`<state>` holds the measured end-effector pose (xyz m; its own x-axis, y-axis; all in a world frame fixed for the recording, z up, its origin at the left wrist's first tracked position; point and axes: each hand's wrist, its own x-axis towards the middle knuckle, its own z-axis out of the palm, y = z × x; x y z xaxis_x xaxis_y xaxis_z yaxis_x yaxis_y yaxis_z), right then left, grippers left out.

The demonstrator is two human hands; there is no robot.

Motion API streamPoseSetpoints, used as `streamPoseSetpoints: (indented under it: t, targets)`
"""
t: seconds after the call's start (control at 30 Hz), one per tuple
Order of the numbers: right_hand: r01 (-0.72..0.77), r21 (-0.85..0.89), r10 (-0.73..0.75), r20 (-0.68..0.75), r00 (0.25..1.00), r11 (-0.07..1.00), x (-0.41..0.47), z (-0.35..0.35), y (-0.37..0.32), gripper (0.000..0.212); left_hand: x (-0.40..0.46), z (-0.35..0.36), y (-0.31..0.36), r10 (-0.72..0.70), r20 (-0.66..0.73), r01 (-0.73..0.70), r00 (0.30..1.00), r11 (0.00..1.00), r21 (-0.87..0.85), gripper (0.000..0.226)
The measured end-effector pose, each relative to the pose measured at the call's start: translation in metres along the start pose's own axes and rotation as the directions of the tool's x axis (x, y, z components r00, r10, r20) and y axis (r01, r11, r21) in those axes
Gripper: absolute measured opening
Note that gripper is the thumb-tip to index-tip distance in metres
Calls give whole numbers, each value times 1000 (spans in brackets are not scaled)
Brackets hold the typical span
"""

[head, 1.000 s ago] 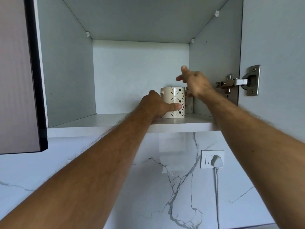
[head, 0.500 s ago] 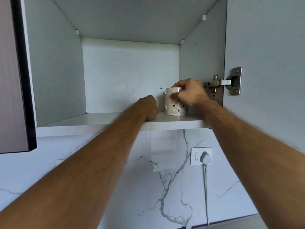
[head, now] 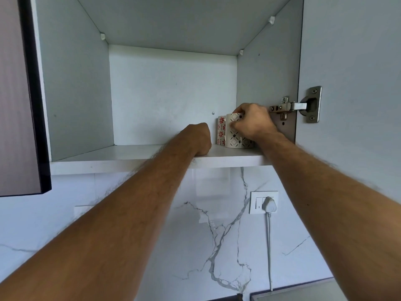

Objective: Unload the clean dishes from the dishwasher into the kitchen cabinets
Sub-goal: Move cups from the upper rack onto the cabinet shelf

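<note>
Open wall cabinet (head: 71,88), single bay, grey inside, white back panel. Its door (head: 351,72) is swung out to the right, with one steel hinge (head: 303,105) visible on it. A second, dark-edged door (head: 19,94) hangs at the left edge of view. Under the cabinet is a white marble backsplash (head: 152,213) with grey veining, with one wall socket (head: 258,203) and a white plug (head: 269,204) in it, cord dropping straight down. A grey surface corner (head: 299,292) sits bottom right; can't tell what it is.

In the way: both forearms cross the lower view, and the right hand covers most of the front mug's right side and top.

Count: two mugs, both on the cabinet shelf (head: 130,157), back right corner, upright, touching or nearly so.
- Front mug (head: 233,137): cream, with a dark diamond-lattice and coffee-bean print. It stands on the shelf against the right wall.
- Rear mug (head: 221,132): white with a red flower print; only a strip shows to the left of the front one.

Right hand (head: 252,124): fingers curled over the front mug's rim, thumb on its face, gripping it.
Left hand (head: 198,139): fingers curled under into a fist, holding nothing, resting on the shelf just left of the mugs, not touching them.
</note>
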<state>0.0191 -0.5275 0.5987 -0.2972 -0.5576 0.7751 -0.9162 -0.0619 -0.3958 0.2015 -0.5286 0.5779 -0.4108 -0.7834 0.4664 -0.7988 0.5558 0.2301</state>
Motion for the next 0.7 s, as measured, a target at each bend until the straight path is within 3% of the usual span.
streamPoseSetpoints:
  t: [0.37,0.5,0.7]
  targets:
    - [-62,-14,63,75,995,998,-7,-8,-4,46,0,0,-2,50,7,-50,999,998,39,46]
    - [-10,-24,12,85,996,1000,-12,-12,-5,51,2,0,-2,65,22,-66,998,998,12,52]
    - [-20,-49,25,107,994,999,-11,-13,-7,53,3,1,-4,75,2,-75,997,997,24,44]
